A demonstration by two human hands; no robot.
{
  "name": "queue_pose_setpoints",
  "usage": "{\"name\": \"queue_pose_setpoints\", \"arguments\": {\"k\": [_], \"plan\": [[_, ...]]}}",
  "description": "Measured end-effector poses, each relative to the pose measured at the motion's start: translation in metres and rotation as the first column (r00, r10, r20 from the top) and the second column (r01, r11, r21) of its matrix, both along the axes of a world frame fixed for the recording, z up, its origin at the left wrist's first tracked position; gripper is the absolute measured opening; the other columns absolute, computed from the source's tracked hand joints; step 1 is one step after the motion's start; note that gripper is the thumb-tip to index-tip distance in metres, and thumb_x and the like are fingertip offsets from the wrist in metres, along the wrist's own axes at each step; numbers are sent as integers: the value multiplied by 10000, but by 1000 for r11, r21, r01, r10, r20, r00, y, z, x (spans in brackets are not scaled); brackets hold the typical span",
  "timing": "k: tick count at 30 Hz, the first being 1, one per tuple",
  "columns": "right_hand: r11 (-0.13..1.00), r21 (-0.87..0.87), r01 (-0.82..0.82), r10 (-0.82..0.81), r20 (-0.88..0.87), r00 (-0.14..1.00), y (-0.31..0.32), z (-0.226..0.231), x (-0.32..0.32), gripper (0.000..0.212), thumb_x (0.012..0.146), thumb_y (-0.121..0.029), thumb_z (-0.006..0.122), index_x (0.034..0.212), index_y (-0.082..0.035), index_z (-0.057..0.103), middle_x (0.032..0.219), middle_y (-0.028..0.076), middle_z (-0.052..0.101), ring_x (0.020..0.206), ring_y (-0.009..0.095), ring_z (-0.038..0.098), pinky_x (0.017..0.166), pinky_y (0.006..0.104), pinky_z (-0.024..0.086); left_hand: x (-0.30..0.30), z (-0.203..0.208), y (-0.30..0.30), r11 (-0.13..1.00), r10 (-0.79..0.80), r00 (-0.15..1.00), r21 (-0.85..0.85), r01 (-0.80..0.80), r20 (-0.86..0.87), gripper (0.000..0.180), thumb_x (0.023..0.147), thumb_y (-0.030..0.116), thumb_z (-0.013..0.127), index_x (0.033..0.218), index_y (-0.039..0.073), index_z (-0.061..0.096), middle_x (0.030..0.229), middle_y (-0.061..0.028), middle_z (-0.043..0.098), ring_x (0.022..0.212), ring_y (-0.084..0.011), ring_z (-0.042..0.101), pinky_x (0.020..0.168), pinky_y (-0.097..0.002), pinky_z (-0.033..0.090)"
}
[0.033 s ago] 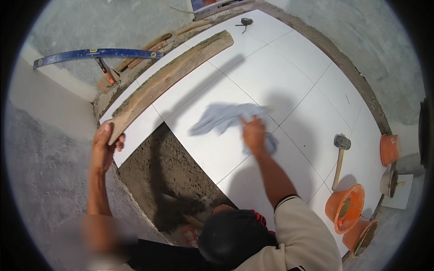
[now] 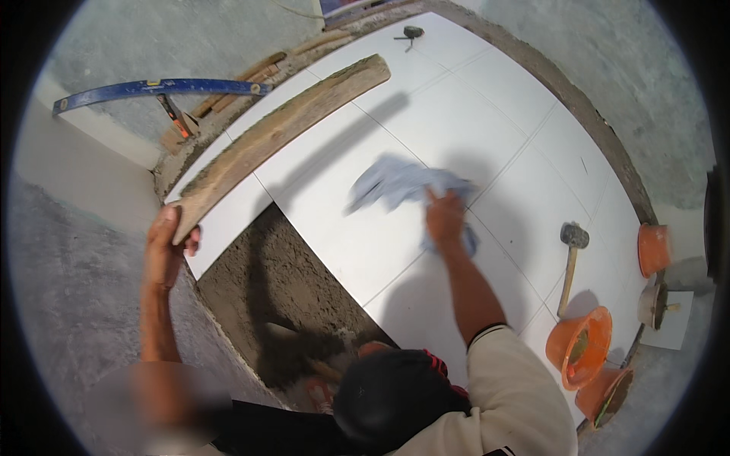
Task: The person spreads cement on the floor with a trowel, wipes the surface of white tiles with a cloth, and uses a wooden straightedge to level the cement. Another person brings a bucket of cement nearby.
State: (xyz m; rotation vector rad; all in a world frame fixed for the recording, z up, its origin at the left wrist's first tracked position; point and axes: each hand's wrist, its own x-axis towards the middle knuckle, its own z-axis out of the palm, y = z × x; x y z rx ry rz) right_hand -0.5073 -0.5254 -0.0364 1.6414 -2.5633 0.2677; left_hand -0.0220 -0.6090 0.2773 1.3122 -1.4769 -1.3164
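My left hand (image 2: 169,239) is closed round the near end of a long wooden plank (image 2: 281,129), which is raised at a slant over white floor tiles. A crust of grey mortar clings along the plank's upper edge, and its shadow falls across the tiles. My right hand (image 2: 446,220) presses a grey-blue cloth (image 2: 395,182) onto the tiled surface (image 2: 494,114); the cloth is somewhat smeared by motion. Between my arms lies a patch of rough grey mortar (image 2: 293,262) without a tile, bordered by tile edges.
On the right, a rubber mallet (image 2: 574,237) lies beside orange buckets (image 2: 559,342), with another orange bucket (image 2: 654,251) by the wall. A blue spirit level (image 2: 114,96) leans at the left near an orange-and-black handled tool (image 2: 175,118). A small dark tool (image 2: 413,32) sits on the far tiles.
My right hand has swept the cloth to the right and slightly away from the untiled patch. The plank and my left hand have shifted slightly left.
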Motion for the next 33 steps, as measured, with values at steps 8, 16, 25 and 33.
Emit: {"name": "queue_pose_setpoints", "arguments": {"k": [8, 16, 25, 33], "plan": [[752, 572, 327, -459, 98, 883, 235, 59, -64, 744, 989, -479, 601, 1582, -70, 416, 1421, 317, 581, 1288, 526, 575, 1079, 581, 475, 94, 17, 6, 996, 25, 957, -91, 1, 289, 506, 1066, 486, 537, 1077, 4, 688, 690, -38, 613, 564, -96, 588, 438, -241, 413], [246, 969, 4, -166, 38, 985, 353, 138, -3, 708, 947, -448, 700, 1520, -100, 474, 1232, 239, 707, 1176, 424, 671, 1000, 544, 531, 107, 67, 87, 972, 201, 772, -26, -233, 603, 579, 1012, 530, 585, 1159, -20, 687, 762, -71, 677, 556, -103, 617, 432, -227, 406], [406, 290, -867, 482, 737, 473, 210, 55, 281, 424, 945, -405, 705, 1185, -56, 680, 1031, 189, 723, 992, 391, 728, 888, 487, 577, 61, 143, 238, 723, 324, 587, 206, -659, 742, 757, 835, 550, 802, 1245, -70, 662, 854, -124, 727, 616, -165, 681, 473, -247, 471], [604, 357, -713, 248, 765, 594, 246, 14, 342, 507, 891, -336, 717, 1270, -22, 599, 1288, 256, 620, 1080, 444, 674, 917, 549, 539, 29, 210, 367, 482, 360, 629, 439, -758, 690, 668, 888, 463, 836, 1183, -98, 627, 831, -138, 707, 608, -158, 667, 472, -253, 463]]}}
